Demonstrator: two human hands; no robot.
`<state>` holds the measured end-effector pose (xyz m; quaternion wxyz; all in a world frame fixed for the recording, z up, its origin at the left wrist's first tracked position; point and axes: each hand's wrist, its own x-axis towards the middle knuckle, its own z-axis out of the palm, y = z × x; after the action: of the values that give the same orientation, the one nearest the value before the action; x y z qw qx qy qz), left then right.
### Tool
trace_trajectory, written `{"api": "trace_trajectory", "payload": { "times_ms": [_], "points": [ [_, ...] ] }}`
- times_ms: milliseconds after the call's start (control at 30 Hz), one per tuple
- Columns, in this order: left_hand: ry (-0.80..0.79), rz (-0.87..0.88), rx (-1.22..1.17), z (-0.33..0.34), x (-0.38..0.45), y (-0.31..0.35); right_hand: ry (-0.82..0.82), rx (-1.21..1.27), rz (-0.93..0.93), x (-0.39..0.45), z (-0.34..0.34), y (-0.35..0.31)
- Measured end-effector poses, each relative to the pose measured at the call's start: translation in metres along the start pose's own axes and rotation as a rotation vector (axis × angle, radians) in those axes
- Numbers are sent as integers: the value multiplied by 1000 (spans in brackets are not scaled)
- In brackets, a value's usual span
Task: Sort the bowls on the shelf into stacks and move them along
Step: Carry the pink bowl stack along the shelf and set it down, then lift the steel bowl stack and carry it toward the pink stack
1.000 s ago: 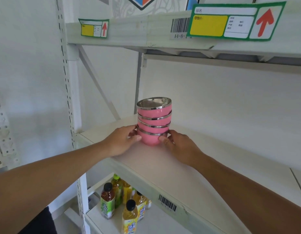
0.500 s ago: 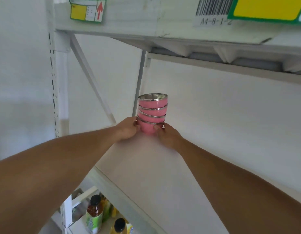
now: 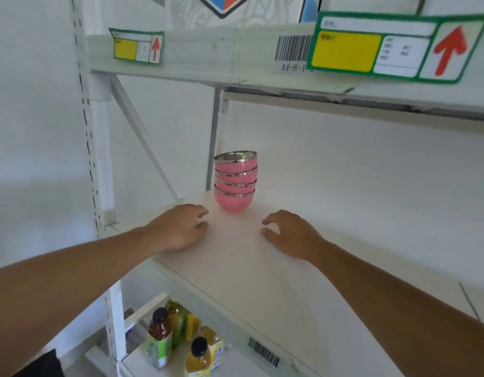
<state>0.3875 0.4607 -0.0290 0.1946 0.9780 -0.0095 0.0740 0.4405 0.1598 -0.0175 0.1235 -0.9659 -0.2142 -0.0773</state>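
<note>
A stack of several pink bowls (image 3: 235,183) with steel rims stands upright near the back left corner of the white shelf (image 3: 262,268). My left hand (image 3: 181,227) hovers just in front and to the left of the stack, fingers loosely apart, holding nothing. My right hand (image 3: 287,232) is in front and to the right of it, fingers curled apart, also holding nothing. Neither hand touches the bowls.
The upper shelf (image 3: 208,58) with green and yellow labels hangs low overhead. A white upright post (image 3: 99,159) and a diagonal brace (image 3: 143,142) stand at the left. Drink bottles (image 3: 178,341) sit on the shelf below. The shelf board stretches on to the right.
Both hands have let go of the bowl stack and drawn back towards me. The stack now stands alone on the shelf.
</note>
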Motion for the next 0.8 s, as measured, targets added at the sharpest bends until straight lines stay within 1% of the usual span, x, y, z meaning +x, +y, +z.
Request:
{"api": "trace_trajectory", "payload": {
  "times_ms": [100, 200, 333, 567, 800],
  "points": [
    [2, 46, -9, -6, -22, 18, 25, 20, 18, -33, -7, -10],
    [38, 129, -69, -3, -36, 39, 6, -14, 66, -63, -17, -17],
    [29, 228, -76, 10, -53, 68, -18, -40, 156, -105, -34, -19],
    [14, 238, -64, 15, -113, 133, -3, 5, 200, -187, -65, -9],
    [26, 256, 36, 21, -193, 239, 17, 7, 172, -295, -103, 39]
  ]
}}
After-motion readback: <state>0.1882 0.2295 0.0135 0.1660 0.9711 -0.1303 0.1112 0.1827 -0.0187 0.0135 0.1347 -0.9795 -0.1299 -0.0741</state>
